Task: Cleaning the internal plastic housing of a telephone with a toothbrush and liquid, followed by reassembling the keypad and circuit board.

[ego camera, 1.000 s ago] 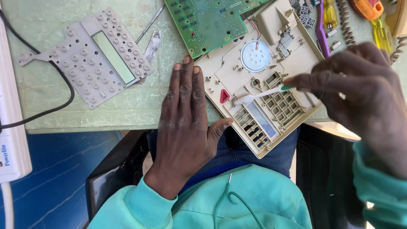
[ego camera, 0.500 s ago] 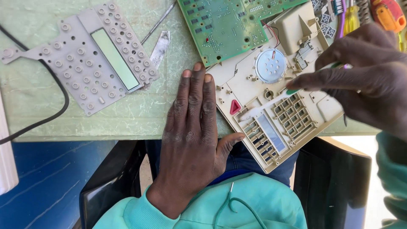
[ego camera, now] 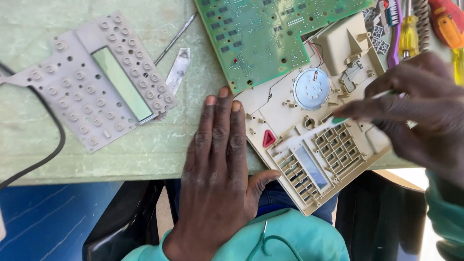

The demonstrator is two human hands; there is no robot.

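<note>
Left hand (ego camera: 217, 169) lies flat and open, thumb hooked at the beige phone housing (ego camera: 314, 145) to pin it on the green table (ego camera: 72, 164)'s edge, while right hand (ego camera: 420, 106) pinches a green-tipped brush (ego camera: 360, 107) over its keypad grid.

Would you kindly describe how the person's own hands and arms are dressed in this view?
Both hands are bare: no gloves or rings show. The left hand emerges from a turquoise-green long sleeve; the right hand ends in a matching cuff. A green drawstring hangs from the garment.
</note>
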